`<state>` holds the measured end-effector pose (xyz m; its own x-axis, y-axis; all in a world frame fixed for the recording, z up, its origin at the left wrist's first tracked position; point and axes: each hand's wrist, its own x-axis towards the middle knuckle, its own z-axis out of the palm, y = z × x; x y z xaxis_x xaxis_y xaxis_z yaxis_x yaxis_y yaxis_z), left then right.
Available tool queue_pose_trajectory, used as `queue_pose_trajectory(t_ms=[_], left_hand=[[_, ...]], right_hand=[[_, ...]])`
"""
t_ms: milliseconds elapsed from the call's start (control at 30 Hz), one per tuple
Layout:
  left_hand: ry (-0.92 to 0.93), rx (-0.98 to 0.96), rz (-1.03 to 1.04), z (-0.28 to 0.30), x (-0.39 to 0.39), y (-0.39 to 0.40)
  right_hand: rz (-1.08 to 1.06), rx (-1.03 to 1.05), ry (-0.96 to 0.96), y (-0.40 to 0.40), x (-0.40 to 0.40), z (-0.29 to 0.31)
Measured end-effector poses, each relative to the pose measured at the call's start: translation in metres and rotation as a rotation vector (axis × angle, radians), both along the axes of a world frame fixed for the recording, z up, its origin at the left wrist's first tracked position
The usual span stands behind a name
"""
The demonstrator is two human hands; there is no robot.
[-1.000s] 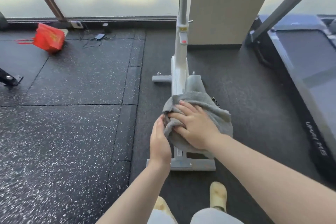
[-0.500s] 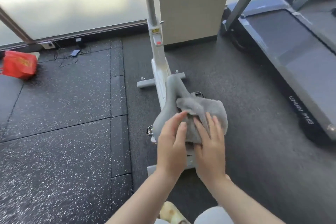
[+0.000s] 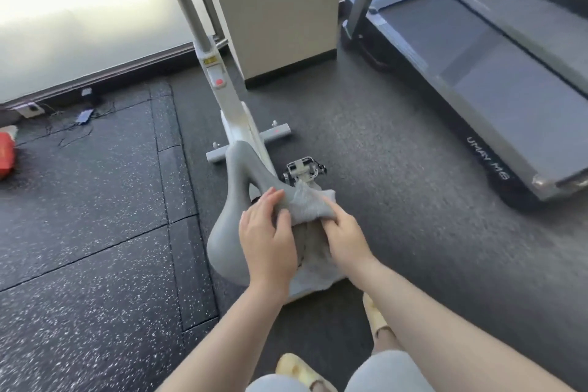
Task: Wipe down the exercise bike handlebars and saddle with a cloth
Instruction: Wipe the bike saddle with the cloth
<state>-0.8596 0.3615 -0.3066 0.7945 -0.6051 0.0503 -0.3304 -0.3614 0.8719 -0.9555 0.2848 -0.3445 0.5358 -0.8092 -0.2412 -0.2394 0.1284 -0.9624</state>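
- Head view, the step in hand: the person is wiping the saddle [image 3: 227,232] of the exercise bike [image 3: 235,118] with a grey cloth [image 3: 310,205], which is lying bunched over the right half of the saddle's wide near end and hanging down toward the bike's rear foot.
- The left hand [image 3: 269,240] is resting on the saddle beside the cloth, its fingers [image 3: 270,200] lightly bent and touching the cloth's left edge; it looks to be steadying rather than gripping.
- The right hand [image 3: 345,234] is gripping the cloth, its fingers [image 3: 331,204] curled into the fabric.
- To do this well, I judge the cloth should be spread flatter under the palm, then drawn from the narrow far nose back to the wide near end, covering the bare left half and the side edges too.
- The handlebars are out of view, so I cannot tell their state.
- Head view, surface and room: the bike is standing on dark carpet-like floor [image 3: 381,169], with speckled rubber mats [image 3: 79,200] to the left.
- A pedal [image 3: 302,169] is showing just right of the saddle nose.
- A treadmill [image 3: 496,99] is lying at the right, a beige pillar [image 3: 280,9] far behind the bike.
- A red bag [image 3: 5,154] and a socket with cables [image 3: 63,116] are sitting at the far left by the window.
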Motion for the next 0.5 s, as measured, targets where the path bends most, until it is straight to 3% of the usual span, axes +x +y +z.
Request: queue_pose_trajectory(t_ms=[200, 333, 500], left_hand=[[-0.162, 0.216, 0.162, -0.007, -0.007, -0.023], [-0.249, 0.316, 0.232, -0.013, -0.015, -0.035], [-0.267, 0.285, 0.394, -0.013, -0.019, -0.037]], right_hand=[[0.199, -0.026, 0.009, 0.008, -0.029, 0.013], [0.378, -0.047, 0.067, -0.036, -0.007, 0.016], [0.639, -0.1, 0.052, -0.039, -0.011, 0.026]])
